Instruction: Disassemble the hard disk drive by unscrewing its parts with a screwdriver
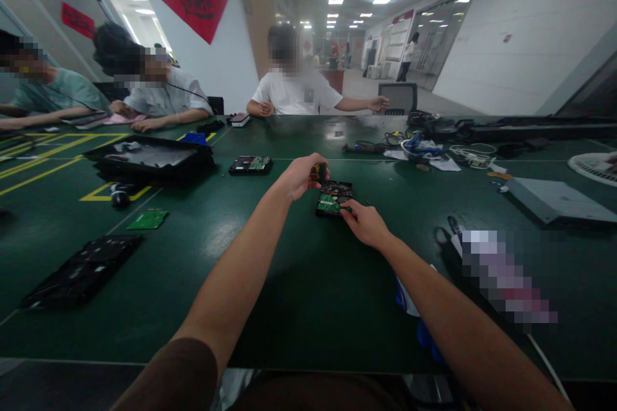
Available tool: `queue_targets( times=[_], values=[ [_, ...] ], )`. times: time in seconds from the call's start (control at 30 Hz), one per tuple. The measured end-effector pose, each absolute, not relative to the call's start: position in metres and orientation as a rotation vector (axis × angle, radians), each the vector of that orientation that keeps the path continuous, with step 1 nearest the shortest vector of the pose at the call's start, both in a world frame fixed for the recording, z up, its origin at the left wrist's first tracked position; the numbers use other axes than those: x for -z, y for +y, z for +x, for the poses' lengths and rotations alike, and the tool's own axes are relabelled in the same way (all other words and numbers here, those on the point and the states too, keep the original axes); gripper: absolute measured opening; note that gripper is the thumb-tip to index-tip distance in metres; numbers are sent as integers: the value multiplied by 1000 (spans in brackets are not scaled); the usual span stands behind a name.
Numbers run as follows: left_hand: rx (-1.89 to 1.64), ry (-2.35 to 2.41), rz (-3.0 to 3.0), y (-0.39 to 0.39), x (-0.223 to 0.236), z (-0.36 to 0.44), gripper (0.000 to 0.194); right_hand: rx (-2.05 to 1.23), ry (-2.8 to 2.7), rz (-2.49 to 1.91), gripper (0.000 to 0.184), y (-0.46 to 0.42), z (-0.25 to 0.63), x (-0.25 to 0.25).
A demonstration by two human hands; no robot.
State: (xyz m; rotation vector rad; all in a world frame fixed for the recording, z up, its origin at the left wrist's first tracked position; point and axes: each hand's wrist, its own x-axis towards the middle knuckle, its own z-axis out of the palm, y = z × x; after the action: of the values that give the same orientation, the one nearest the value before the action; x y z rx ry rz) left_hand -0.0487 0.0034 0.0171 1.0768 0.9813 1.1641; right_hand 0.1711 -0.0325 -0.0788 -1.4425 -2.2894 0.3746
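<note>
A black hard drive (334,198) with a green circuit board lies on the dark green table (299,282) in front of me. My left hand (301,175) is closed around a small dark, yellowish tool handle (319,173) held over the drive's far end. My right hand (365,221) rests on the drive's near right corner, fingers touching the green board.
A second hard drive (250,165) lies further left, beside a black tray (144,157). A loose green board (148,219) and a black frame (81,273) lie near left. Cables and tools (424,144) clutter the far right. Three people sit across the table.
</note>
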Motion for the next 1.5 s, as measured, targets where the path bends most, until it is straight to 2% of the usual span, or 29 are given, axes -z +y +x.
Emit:
queue_targets(
  times=[0.33,0.67,0.93,1.23,1.5],
  values=[
    [-1294,1049,1044,5,-17,-48,18,-348,-2281,-1413,33,-31,171,83],
    [-1158,956,1034,0,-18,-44,17,-363,-2289,-1450,33,-33,170,78],
    [-1297,1106,1184,0,-22,-46,16,-363,-2291,-1456,34,-33,172,79],
    [-1182,952,954,1,-20,-45,16,-336,-2268,-1454,34,-34,172,81],
    [-1234,1040,1119,1,-20,-44,19,-347,-2274,-1446,35,-33,172,82]
  ],
)
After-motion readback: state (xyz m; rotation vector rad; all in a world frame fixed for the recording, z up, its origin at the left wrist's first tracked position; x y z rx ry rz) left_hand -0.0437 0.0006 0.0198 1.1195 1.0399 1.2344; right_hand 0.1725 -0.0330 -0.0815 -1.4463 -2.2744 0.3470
